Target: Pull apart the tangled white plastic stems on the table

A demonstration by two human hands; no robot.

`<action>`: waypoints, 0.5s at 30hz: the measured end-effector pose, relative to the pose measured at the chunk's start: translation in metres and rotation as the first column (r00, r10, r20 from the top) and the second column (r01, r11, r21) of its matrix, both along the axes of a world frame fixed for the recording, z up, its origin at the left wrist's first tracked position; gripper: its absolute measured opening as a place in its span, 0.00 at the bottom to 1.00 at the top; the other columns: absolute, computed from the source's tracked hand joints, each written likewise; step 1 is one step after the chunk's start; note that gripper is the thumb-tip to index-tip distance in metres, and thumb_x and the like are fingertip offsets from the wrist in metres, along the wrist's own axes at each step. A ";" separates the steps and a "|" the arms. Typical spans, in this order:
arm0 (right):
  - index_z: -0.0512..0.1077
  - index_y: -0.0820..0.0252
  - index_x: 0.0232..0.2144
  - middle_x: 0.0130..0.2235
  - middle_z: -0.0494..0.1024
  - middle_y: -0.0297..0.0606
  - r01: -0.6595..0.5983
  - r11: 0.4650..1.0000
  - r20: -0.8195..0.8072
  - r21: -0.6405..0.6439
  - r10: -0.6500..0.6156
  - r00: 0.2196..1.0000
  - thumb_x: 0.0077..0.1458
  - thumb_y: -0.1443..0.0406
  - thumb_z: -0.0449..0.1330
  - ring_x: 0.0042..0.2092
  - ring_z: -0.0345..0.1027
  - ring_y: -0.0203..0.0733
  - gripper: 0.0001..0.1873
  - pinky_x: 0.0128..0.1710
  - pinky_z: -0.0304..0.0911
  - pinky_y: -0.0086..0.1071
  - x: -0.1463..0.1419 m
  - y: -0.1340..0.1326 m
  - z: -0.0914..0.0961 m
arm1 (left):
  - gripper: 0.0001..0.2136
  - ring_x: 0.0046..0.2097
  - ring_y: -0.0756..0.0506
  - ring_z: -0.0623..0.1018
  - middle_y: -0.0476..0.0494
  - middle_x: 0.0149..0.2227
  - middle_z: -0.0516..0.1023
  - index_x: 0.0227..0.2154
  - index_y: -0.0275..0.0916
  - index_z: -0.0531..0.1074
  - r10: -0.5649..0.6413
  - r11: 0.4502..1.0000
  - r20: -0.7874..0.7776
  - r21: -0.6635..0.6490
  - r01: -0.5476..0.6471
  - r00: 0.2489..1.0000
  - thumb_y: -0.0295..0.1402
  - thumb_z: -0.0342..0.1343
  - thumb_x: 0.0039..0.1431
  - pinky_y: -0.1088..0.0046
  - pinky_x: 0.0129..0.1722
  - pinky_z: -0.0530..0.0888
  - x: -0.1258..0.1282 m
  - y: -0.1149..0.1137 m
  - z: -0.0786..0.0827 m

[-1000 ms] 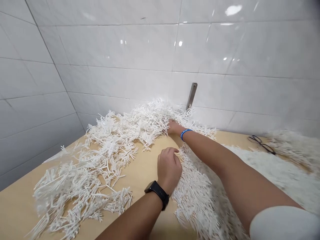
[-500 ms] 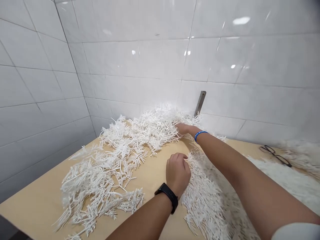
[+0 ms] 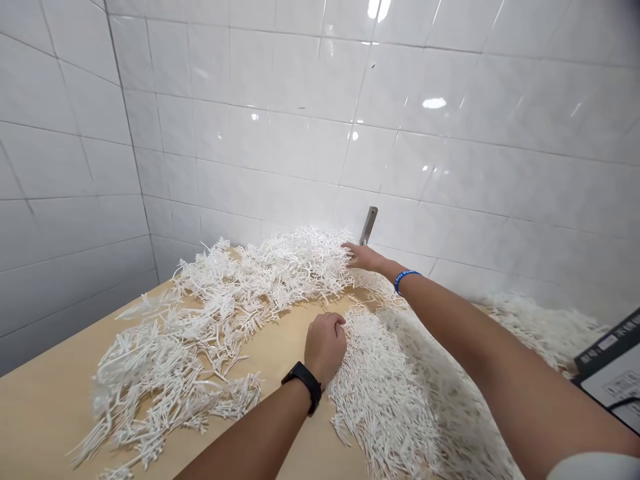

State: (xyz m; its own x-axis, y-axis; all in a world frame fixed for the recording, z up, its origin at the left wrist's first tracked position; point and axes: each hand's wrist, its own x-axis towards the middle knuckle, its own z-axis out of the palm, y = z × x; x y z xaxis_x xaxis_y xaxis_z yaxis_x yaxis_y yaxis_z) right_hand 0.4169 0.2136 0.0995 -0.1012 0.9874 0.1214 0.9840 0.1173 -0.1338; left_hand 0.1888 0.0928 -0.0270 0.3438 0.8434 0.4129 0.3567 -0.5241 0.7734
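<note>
- Head view: a pale wooden table (image 3: 273, 350) is seen, pushed into the corner of two white tiled walls (image 3: 280, 153).
- A loose white pile of branching strands (image 3: 280, 270) is spread in an arc from the back of the table to its lower left.
- A denser white mat of short strands (image 3: 385, 393) is laid to the right of the arc, with bare wood left between them; its right part is overlapped by the right forearm.
- The left hand (image 3: 326, 350) is curled at the near left edge of the mat; its fingertips are hidden, so whether anything is gripped cannot be told.
- A black watch (image 3: 303, 387) is worn on the left wrist.
- The right hand (image 3: 363, 257) is held open, its fingers reached out to the right end of the pile and touching it.
- A blue lettered wristband (image 3: 404, 281) is worn on the right arm, and a white sleeve (image 3: 595, 467) is seen at the lower right.
- A metal strip (image 3: 369, 227) is tilted before the wall, just behind the right hand.
- Further white strands (image 3: 545, 327) are heaped along the wall, beside a dark printed panel (image 3: 613, 373) cut by the frame's edge.
</note>
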 end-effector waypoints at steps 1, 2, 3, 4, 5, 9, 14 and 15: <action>0.48 0.52 0.66 0.57 0.70 0.47 0.027 0.999 -0.004 0.016 -0.027 1.000 0.55 0.62 0.62 0.54 0.68 0.50 0.41 0.49 0.66 0.37 0.003 0.001 0.002 | 0.13 0.42 0.44 0.74 0.43 0.37 0.78 0.33 0.40 0.73 0.000 1.000 0.002 -0.005 0.000 1.000 0.24 0.43 0.58 0.66 0.43 0.68 0.000 0.001 0.000; 0.47 0.54 0.66 0.58 0.69 0.49 0.046 0.999 0.003 0.028 -0.046 0.999 0.56 0.62 0.61 0.55 0.67 0.52 0.41 0.50 0.66 0.38 0.005 0.003 0.003 | 0.12 0.42 0.44 0.74 0.43 0.37 0.78 0.33 0.40 0.73 -0.001 1.000 0.005 -0.009 0.001 1.000 0.24 0.43 0.57 0.66 0.43 0.68 0.000 0.001 -0.001; 0.47 0.54 0.66 0.58 0.68 0.50 0.061 0.998 0.009 0.035 -0.061 0.998 0.56 0.61 0.62 0.56 0.66 0.53 0.42 0.51 0.65 0.41 0.005 0.004 0.004 | 0.12 0.42 0.44 0.74 0.43 0.37 0.78 0.32 0.40 0.73 -0.003 1.000 0.007 -0.011 0.003 1.000 0.24 0.43 0.57 0.67 0.43 0.68 0.001 0.002 -0.001; 0.48 0.55 0.66 0.59 0.67 0.51 0.070 0.997 0.018 0.030 -0.070 0.997 0.54 0.60 0.63 0.57 0.65 0.55 0.43 0.53 0.63 0.43 0.005 0.005 0.005 | 0.12 0.42 0.44 0.74 0.43 0.37 0.78 0.32 0.40 0.73 -0.007 1.000 0.009 -0.012 0.007 1.000 0.24 0.44 0.57 0.67 0.43 0.68 0.001 0.003 -0.001; 0.50 0.55 0.65 0.59 0.66 0.51 0.070 0.997 0.029 0.010 -0.071 0.997 0.51 0.59 0.66 0.57 0.63 0.57 0.44 0.54 0.62 0.45 0.003 0.004 0.004 | 0.12 0.42 0.44 0.74 0.43 0.37 0.78 0.32 0.40 0.73 -0.010 1.000 0.011 -0.013 0.010 1.000 0.24 0.44 0.57 0.67 0.43 0.68 0.001 0.003 -0.001; 0.59 0.56 0.62 0.64 0.60 0.48 0.014 0.986 0.061 -0.164 -0.004 0.998 0.37 0.53 0.72 0.61 0.57 0.59 0.51 0.58 0.58 0.44 -0.009 -0.007 0.000 | 0.12 0.42 0.43 0.74 0.43 0.36 0.78 0.32 0.40 0.73 -0.013 1.000 0.017 -0.016 0.013 1.000 0.24 0.44 0.57 0.67 0.43 0.68 0.001 0.004 -0.001; 0.49 0.56 0.67 0.64 0.61 0.46 0.093 0.981 0.083 -0.169 -0.080 0.993 0.45 0.51 0.67 0.62 0.57 0.57 0.52 0.59 0.57 0.45 -0.015 -0.046 0.014 | 0.12 0.42 0.44 0.74 0.44 0.36 0.78 0.32 0.40 0.73 -0.020 1.000 0.028 0.001 0.020 0.999 0.24 0.44 0.57 0.66 0.44 0.68 0.001 0.004 -0.003; 0.49 0.56 0.67 0.62 0.63 0.46 0.153 0.982 0.092 -0.106 -0.144 0.985 0.48 0.52 0.65 0.60 0.60 0.58 0.50 0.58 0.58 0.47 -0.017 -0.059 0.019 | 0.12 0.42 0.44 0.74 0.44 0.37 0.78 0.33 0.40 0.73 -0.017 1.000 0.030 0.003 0.017 0.999 0.24 0.44 0.57 0.66 0.44 0.68 0.001 0.004 -0.003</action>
